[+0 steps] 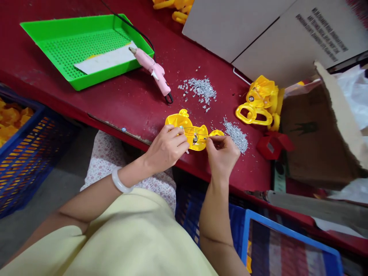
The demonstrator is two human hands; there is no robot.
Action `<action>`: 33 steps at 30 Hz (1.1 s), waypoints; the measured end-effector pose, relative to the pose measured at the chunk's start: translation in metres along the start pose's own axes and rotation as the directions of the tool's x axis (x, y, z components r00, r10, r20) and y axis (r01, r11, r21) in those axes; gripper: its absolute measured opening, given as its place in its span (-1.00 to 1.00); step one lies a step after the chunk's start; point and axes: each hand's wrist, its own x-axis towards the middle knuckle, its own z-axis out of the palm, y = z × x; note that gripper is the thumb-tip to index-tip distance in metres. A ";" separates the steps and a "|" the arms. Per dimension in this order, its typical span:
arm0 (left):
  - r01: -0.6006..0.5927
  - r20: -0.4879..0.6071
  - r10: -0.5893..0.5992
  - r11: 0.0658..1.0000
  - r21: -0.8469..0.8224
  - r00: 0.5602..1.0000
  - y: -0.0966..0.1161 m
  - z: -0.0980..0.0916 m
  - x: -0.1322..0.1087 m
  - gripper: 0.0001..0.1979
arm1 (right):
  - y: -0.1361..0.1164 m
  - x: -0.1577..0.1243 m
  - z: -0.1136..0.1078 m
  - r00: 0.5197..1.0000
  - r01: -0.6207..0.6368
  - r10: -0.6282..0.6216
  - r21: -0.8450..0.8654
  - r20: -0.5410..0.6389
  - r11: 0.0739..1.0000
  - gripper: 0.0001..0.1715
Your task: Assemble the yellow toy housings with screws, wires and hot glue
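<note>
A yellow plastic shell (198,142) lies at the front of the red table, its hollow inside facing up, with thin dark wires and a small round metal part in it. Closed over its left portion is my left hand (167,148), fingers curled on the yellow plastic near a small light-coloured piece. At the right end my right hand (221,153) pinches thumb to fingertips by the wires; what lies in the pinch is too small to make out. Another yellow piece (216,133) shows just behind those fingers.
A pink glue gun (152,71) leans on a green tray (97,81). Two heaps of small screws, one farther back (202,89) and one nearer (236,135), lie on the table. Yellow parts (261,96), a red box (270,145) and cartons stand right. Blue crates (37,161) flank me.
</note>
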 end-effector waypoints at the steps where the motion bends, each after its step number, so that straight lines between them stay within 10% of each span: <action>1: 0.000 -0.001 0.000 1.000 -0.002 1.000 0.000 0.000 0.000 -0.79 | 0.000 -0.001 0.000 1.000 0.004 -0.004 -0.012 -0.009 1.000 -0.89; 33: 0.001 -0.001 -0.001 1.000 -0.027 1.000 -0.004 0.004 -0.002 -0.79 | -0.002 0.004 -0.002 0.997 0.023 0.000 -0.303 0.076 0.953 -0.84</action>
